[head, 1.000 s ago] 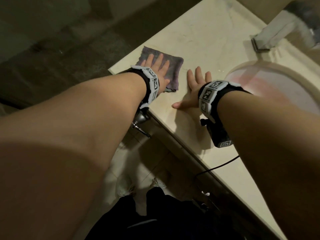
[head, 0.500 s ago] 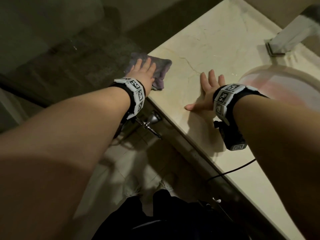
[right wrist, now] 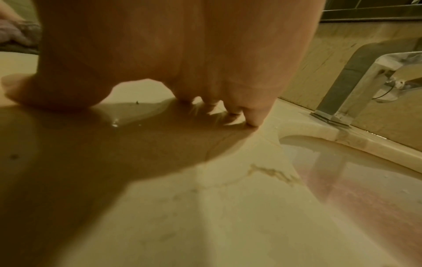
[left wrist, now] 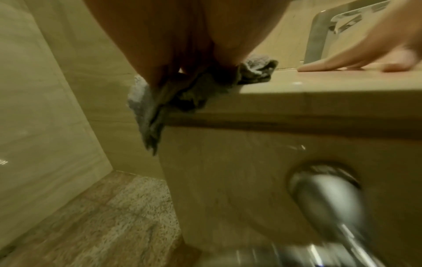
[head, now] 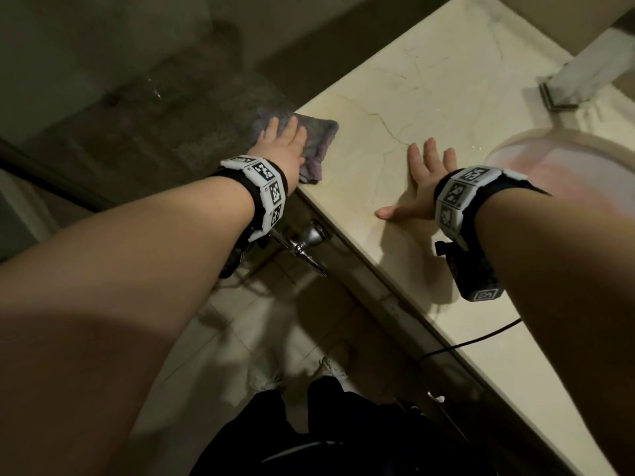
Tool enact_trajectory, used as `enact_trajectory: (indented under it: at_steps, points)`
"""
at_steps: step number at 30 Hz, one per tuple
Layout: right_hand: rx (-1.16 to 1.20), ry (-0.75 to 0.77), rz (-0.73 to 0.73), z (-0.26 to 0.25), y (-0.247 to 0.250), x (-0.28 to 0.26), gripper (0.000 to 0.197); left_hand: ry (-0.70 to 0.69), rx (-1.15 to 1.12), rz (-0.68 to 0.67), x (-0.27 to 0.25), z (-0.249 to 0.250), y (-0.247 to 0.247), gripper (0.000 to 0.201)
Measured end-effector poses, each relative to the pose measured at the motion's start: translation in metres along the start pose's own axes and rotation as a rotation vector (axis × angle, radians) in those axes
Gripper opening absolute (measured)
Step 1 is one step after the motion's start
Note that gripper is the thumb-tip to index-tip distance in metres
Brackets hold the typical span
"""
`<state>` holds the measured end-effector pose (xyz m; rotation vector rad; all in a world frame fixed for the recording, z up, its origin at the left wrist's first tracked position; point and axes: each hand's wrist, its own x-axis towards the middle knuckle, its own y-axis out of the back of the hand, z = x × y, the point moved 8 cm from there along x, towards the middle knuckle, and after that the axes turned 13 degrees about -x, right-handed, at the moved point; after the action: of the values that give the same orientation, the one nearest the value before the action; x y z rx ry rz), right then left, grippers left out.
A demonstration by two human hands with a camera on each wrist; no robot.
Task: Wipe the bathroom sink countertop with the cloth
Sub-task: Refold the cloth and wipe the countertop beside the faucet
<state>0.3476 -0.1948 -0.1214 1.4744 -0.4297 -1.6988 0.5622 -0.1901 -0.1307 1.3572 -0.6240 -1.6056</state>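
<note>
Countertop point(head: 429, 108) corner: left hand point(head: 281, 146) has slid cloth point(head: 314, 142) off its edge.

The desk point(head: 429, 97) lies bare between the cloth point(head: 316, 142) at its left corner and the basin point(head: 567, 187) on the right, broken only by the right hand point(head: 417, 194) pressed flat near the front edge. Behind that hand the marble runs free to the back wall. The faucet point(head: 580, 80) stands at the basin's far rim, blocking that side. Left of the corner the surface ends, part of the cloth hanging over. A chrome fitting point(head: 305, 243) juts out under the front edge.
</note>
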Motion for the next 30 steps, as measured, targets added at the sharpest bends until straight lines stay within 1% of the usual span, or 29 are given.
enact_trajectory:
  at_steps: [7, 11, 14, 17, 18, 19, 20, 22, 24, 26, 28, 30]
  points:
    - [-0.008, 0.036, -0.023, 0.003, -0.004, 0.008, 0.126, -0.03, 0.047, -0.045, 0.041, 0.035, 0.021, 0.059]
    - [0.015, 0.048, -0.014, 0.004, -0.007, 0.016, 0.129, -0.034, 0.045, -0.05, 0.053, 0.053, 0.026, 0.058]
    - [0.016, 0.055, -0.002, 0.006, -0.008, 0.02, 0.131, -0.047, 0.06, -0.056, 0.055, 0.057, 0.027, 0.061]
    - [0.016, 0.06, 0.0, 0.006, -0.009, 0.022, 0.131, -0.065, 0.114, -0.084, 0.047, 0.06, 0.025, 0.073]
    - [0.012, 0.06, -0.002, 0.005, -0.009, 0.021, 0.131, -0.055, 0.1, -0.09, 0.042, 0.06, 0.025, 0.071]
    - [0.01, 0.062, -0.004, 0.004, -0.009, 0.02, 0.131, -0.041, 0.066, -0.086, 0.037, 0.06, 0.027, 0.065]
    - [0.008, 0.066, -0.009, 0.004, -0.007, 0.018, 0.13, -0.019, -0.005, -0.066, 0.031, 0.059, 0.032, 0.055]
    - [-0.005, 0.088, -0.029, 0.005, -0.003, 0.016, 0.125, 0.005, -0.204, 0.027, 0.02, 0.059, 0.049, 0.04]
    - [0.011, 0.115, -0.025, 0.01, 0.008, 0.016, 0.119, 0.006, -0.322, 0.114, 0.012, 0.066, 0.072, 0.038]
    - [0.088, 0.117, 0.014, 0.021, 0.022, 0.014, 0.112, 0.017, -0.386, 0.178, 0.007, 0.075, 0.093, 0.04]
    - [0.194, 0.082, 0.059, 0.037, 0.036, 0.007, 0.1, 0.015, -0.446, 0.224, 0.005, 0.086, 0.109, 0.041]
    - [0.243, 0.042, 0.116, 0.058, 0.049, -0.001, 0.092, -0.003, -0.487, 0.254, 0.004, 0.099, 0.123, 0.042]
